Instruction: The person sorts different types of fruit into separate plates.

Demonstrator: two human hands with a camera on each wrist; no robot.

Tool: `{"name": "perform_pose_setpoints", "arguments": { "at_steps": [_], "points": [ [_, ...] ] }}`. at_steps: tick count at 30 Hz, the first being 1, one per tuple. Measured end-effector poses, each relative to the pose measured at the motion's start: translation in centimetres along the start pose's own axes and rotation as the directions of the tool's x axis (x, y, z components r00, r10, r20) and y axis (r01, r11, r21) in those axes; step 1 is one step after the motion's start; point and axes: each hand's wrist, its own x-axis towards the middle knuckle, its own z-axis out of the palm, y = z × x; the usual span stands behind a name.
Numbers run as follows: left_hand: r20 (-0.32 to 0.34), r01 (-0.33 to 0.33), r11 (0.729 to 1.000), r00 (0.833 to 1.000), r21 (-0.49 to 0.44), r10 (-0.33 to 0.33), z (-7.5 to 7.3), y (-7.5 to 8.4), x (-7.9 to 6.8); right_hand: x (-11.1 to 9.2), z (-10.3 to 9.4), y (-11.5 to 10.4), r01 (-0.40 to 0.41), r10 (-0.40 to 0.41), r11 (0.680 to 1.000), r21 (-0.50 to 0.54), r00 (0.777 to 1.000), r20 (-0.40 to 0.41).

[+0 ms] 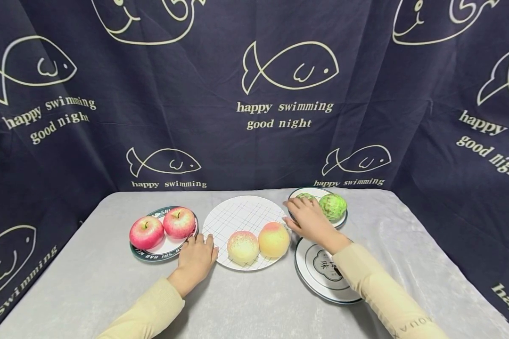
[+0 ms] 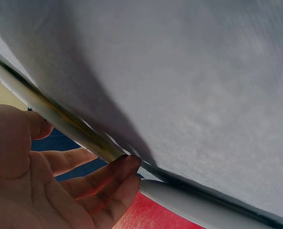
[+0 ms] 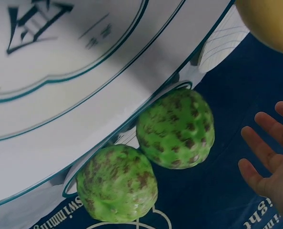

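Observation:
My left hand [image 1: 197,259] is between the plate of apples and the round white plate with a grid pattern [image 1: 246,212]. In the left wrist view its fingers [image 2: 110,193] are loosely extended by the plate rims, holding nothing; contact is unclear. Two peaches [image 1: 243,247] sit on the grid plate's near side. My right hand [image 1: 314,223] hovers with spread fingers by the small plate [image 1: 318,191] at the back right, partly covering it in the head view. Two green custard apples [image 3: 175,129] rest there, apart from the fingers in the right wrist view.
Two red apples [image 1: 147,232] lie on a dark-rimmed oval plate [image 1: 157,258] at the left. A larger white plate with black characters [image 1: 322,287] stands at the near right, under my right forearm. A dark fish-print curtain [image 1: 220,141] encloses the grey tablecloth [image 1: 246,306].

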Motion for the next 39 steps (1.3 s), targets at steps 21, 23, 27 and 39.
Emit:
{"name": "perform_pose_setpoints", "arguments": {
  "at_steps": [21,23,27,39],
  "points": [
    [-0.004,-0.003,1.0,1.0,0.001,0.003,-0.5,0.2,-0.2,-0.4,-0.4,-3.1,0.072,-0.071,0.996,0.059,0.997,-0.004],
    [-0.016,-0.003,1.0,1.0,-0.002,0.003,-0.5,0.2,-0.2,-0.5,-0.4,-3.3,0.08,-0.08,0.995,0.062,0.997,-0.001],
    [-0.072,-0.014,1.0,0.997,-0.002,0.014,0.1,-0.1,-0.2,-0.6,-0.3,-3.8,0.09,-0.091,0.994,0.059,0.996,0.015],
    [-0.015,-0.002,1.0,1.0,-0.002,0.002,-0.1,0.0,-0.1,-1.1,0.1,-4.7,0.109,-0.115,0.99,0.09,0.992,0.057]
  ]
}}
